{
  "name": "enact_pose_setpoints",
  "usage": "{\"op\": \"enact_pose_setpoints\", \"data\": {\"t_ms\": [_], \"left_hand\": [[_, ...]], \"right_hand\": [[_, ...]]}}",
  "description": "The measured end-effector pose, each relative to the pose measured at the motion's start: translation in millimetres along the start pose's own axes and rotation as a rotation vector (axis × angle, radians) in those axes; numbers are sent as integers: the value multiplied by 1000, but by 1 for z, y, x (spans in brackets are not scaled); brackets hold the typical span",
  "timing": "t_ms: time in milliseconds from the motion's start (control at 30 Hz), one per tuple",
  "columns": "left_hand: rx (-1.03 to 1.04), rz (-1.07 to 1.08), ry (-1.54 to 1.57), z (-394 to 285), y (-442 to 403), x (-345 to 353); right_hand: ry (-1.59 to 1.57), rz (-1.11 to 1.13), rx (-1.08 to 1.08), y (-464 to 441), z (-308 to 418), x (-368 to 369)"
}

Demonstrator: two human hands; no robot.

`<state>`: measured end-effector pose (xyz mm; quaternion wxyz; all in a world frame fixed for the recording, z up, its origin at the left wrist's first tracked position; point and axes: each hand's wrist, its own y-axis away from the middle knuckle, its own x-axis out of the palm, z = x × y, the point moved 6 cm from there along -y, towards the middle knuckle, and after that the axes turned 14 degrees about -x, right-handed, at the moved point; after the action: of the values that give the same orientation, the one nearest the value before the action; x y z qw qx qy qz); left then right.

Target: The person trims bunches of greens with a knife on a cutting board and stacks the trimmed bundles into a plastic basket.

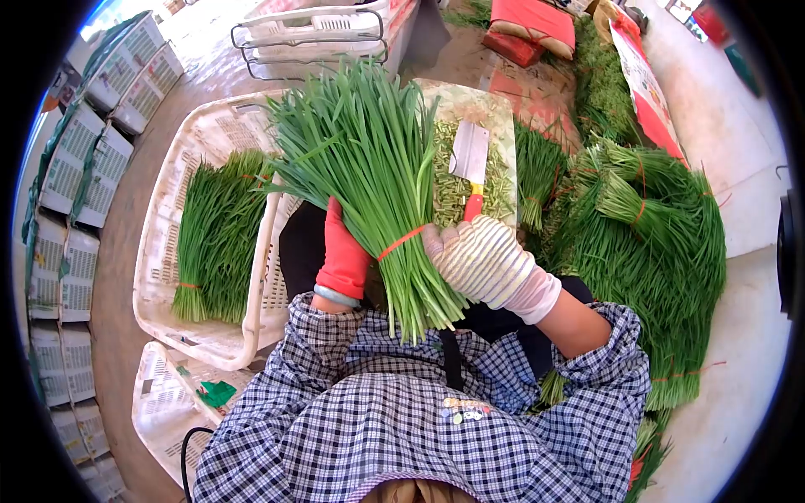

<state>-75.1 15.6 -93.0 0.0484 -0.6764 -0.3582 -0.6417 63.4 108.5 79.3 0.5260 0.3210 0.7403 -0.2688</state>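
A large bunch of garlic chives (381,168) is held up in front of me, leaves pointing away and pale cut ends towards my lap. A red band (401,242) circles its stems. My left hand (342,258), in a red glove, is closed around the bunch's left side, with its fingers partly hidden beneath. My right hand (482,261), in a striped knit glove, grips the stems from the right beside the band. Just beyond it a cleaver (470,155) with a red and yellow handle lies on a cutting board (495,99) strewn with chopped stem bits.
At left, a white plastic basket (149,260) holds banded chives (218,239); another basket (159,394) sits nearer me. Chive bundles (646,251) are heaped at right along a pale wall (750,302). White crates (75,184) line the far left, and stacked baskets (319,29) stand ahead.
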Motion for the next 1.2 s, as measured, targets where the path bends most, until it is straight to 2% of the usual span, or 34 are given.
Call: {"op": "enact_pose_setpoints", "data": {"t_ms": [200, 333, 400, 467, 533, 600, 667, 733, 767, 800, 867, 900, 967, 1033, 1100, 1133, 1167, 1200], "left_hand": [[54, -107, 26, -4, 11, 21], [148, -91, 73, -24, 14, 15], [241, -139, -17, -34, 19, 16], [227, -130, 19, -37, 21, 16], [229, -126, 13, -38, 26, 21], [238, -139, -17, -41, 32, 26], [267, -157, -64, -43, 35, 31], [291, -150, -115, -44, 33, 30], [309, -143, -100, -47, 29, 28], [330, -134, -86, -51, 26, 24], [370, -83, -188, -62, 27, 22], [354, -60, -129, -66, 26, 22], [344, -37, -70, -65, 30, 28], [347, 36, -95, -55, 42, 48], [409, 40, -162, -44, 47, 63], [443, 29, -221, -38, 48, 69], [426, 69, -280, -31, 50, 76], [404, 109, -339, -21, 50, 81]], "right_hand": [[69, -93, -1, 1, -1, -19], [1, -76, 1, 7, 9, -24], [-60, -96, 25, 10, 14, -23], [-181, -29, 115, 14, 15, -21], [-153, -69, 117, 22, 22, -16], [-181, -246, 159, 35, 26, -18], [-251, -195, 230, 36, 31, -21], [-295, -279, 276, 39, 32, -23], [-284, -95, 339, 36, 30, -15], [-283, -96, 342, 36, 25, -18], [-605, -266, 470, 45, 8, -25], [-819, -424, 651, 70, -2, -36], [-910, -788, 772, 113, -18, -28], [-972, -965, 799, 116, -35, -29], [-864, -857, 717, 96, -51, -21], [-916, -689, 695, 79, -51, -8], [-1218, -628, 829, 60, -50, 5], [-1277, -592, 793, 39, -45, 8]]}}
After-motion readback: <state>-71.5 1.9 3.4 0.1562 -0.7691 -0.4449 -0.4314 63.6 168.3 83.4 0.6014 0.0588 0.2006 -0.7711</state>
